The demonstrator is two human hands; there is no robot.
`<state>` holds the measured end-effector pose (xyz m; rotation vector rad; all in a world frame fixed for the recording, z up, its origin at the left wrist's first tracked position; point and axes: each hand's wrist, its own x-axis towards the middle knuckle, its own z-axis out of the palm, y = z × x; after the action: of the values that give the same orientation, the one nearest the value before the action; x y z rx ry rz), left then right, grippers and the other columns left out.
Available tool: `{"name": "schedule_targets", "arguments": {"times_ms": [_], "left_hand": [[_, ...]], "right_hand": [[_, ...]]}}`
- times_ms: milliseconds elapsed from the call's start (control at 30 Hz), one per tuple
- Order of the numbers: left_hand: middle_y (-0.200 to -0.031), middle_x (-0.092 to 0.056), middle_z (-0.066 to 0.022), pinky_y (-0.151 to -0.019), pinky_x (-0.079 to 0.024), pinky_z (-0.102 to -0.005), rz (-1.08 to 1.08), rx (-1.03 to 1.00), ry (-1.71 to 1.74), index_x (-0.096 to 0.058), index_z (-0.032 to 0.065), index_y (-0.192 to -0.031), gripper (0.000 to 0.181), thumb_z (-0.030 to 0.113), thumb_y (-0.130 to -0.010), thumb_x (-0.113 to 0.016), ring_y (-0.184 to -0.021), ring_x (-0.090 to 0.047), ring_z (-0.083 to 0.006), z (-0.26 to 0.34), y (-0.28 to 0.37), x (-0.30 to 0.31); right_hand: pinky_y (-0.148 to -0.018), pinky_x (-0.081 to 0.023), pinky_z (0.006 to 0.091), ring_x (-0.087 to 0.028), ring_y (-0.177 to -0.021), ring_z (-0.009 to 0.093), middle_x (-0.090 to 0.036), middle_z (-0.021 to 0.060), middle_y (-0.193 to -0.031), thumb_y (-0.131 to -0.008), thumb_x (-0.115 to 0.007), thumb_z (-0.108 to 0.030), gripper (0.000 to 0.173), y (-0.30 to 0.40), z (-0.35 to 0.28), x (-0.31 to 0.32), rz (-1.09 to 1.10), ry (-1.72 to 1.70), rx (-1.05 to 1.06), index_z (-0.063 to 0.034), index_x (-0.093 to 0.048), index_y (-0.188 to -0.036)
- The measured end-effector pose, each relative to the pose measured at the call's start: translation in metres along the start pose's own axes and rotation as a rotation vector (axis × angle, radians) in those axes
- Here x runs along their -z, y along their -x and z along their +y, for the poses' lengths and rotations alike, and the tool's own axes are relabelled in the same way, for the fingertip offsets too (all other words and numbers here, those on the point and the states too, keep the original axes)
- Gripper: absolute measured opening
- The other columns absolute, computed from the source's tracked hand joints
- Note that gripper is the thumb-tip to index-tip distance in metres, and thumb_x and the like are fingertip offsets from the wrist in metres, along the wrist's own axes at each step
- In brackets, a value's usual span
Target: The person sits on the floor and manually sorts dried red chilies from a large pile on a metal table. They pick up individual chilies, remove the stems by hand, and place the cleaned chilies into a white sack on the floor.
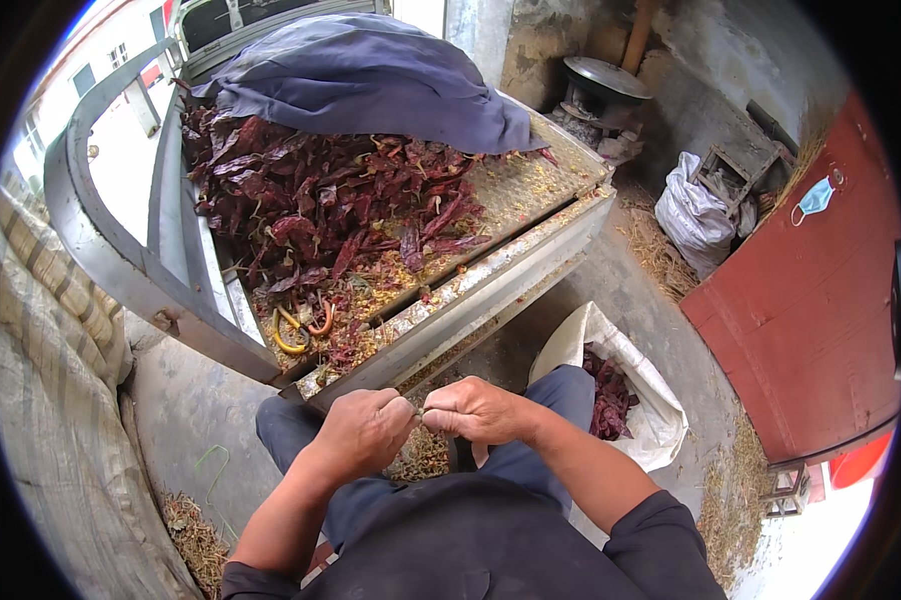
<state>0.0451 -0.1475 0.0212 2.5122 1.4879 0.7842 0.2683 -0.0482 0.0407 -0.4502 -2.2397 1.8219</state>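
Observation:
Just beyond my lap, my left hand [371, 426] and my right hand [474, 411] meet with their fingertips pinched together. Between them shows a small greenish-brown piece [420, 412], perhaps a chilli stem; fingers hide most of it. A heap of dried red chillies [308, 187] lies in front of me on the flat truck bed [533, 184]. Right of my knee stands an open white woven sack [656, 397] with dried chillies [609, 397] inside. Under my hands, between my legs, lies a pile of stems and scraps [422, 456].
A blue-grey cloth [368, 82] covers the heap's back. Yellow and orange curved handles [300, 330] lie near the bed's corner. A metal rail [120, 240] bounds its left side. To the right are a red door panel [803, 292], a stuffed white sack [694, 214] and a stove [604, 82].

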Motion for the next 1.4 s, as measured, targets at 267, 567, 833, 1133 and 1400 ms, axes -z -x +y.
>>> {"name": "schedule_targets", "arguments": {"times_ms": [267,567,833,1133,1400], "left_hand": [[-0.073,-0.059,-0.0124,-0.061,-0.049,-0.0468,-0.042,0.192,-0.096,-0.050,0.0088,-0.075,0.025,0.015,-0.087,-0.072,-0.068,-0.062,-0.0361,0.006,0.019,-0.023],[-0.093,-0.072,-0.0112,-0.071,-0.055,-0.0468,0.065,0.343,-0.124,-0.071,0.0119,-0.115,0.025,0.020,-0.091,-0.072,-0.084,-0.071,-0.0335,-0.063,-0.051,-0.014],[-0.096,-0.072,-0.0110,-0.070,-0.056,-0.0443,0.218,0.411,-0.108,-0.073,0.0112,-0.111,0.021,0.016,-0.090,-0.076,-0.082,-0.072,-0.0340,-0.101,-0.091,-0.023],[-0.099,-0.074,-0.0157,-0.071,-0.058,-0.0377,0.526,0.545,-0.020,-0.073,0.0038,-0.109,0.023,0.021,-0.094,-0.078,-0.079,-0.074,-0.0304,-0.093,-0.059,0.005],[-0.084,-0.072,-0.0192,-0.067,-0.054,-0.0442,0.252,0.595,0.074,-0.075,0.0028,-0.092,0.030,0.032,-0.097,-0.075,-0.077,-0.071,-0.0370,-0.081,-0.046,0.024]], "right_hand": [[-0.053,-0.044,0.0252,-0.053,-0.058,0.009,-0.054,-0.0021,-0.072,-0.110,-0.060,-0.031,0.028,-0.001,0.075,0.017,0.678,-0.862,-0.135,-0.0068,-0.062,-0.096],[-0.071,-0.053,0.0355,-0.065,-0.077,0.021,-0.068,0.0083,-0.091,-0.095,-0.069,-0.014,0.021,-0.075,0.068,0.087,0.743,0.220,-0.176,-0.0058,-0.069,-0.115],[-0.077,-0.059,0.0486,-0.070,-0.090,0.041,-0.065,0.0173,-0.105,-0.089,-0.069,-0.007,0.039,-0.142,0.087,0.122,0.508,0.944,0.063,-0.0213,-0.070,-0.125],[-0.071,-0.060,0.0413,-0.070,-0.087,0.030,-0.064,0.0069,-0.099,-0.088,-0.074,-0.008,0.021,-0.176,0.038,0.106,0.589,0.946,0.447,-0.0143,-0.074,-0.108],[-0.075,-0.060,0.0397,-0.070,-0.092,0.028,-0.068,0.0090,-0.102,-0.086,-0.067,-0.011,0.013,-0.145,-0.022,0.060,0.342,1.131,0.590,-0.0071,-0.063,-0.098]]}}
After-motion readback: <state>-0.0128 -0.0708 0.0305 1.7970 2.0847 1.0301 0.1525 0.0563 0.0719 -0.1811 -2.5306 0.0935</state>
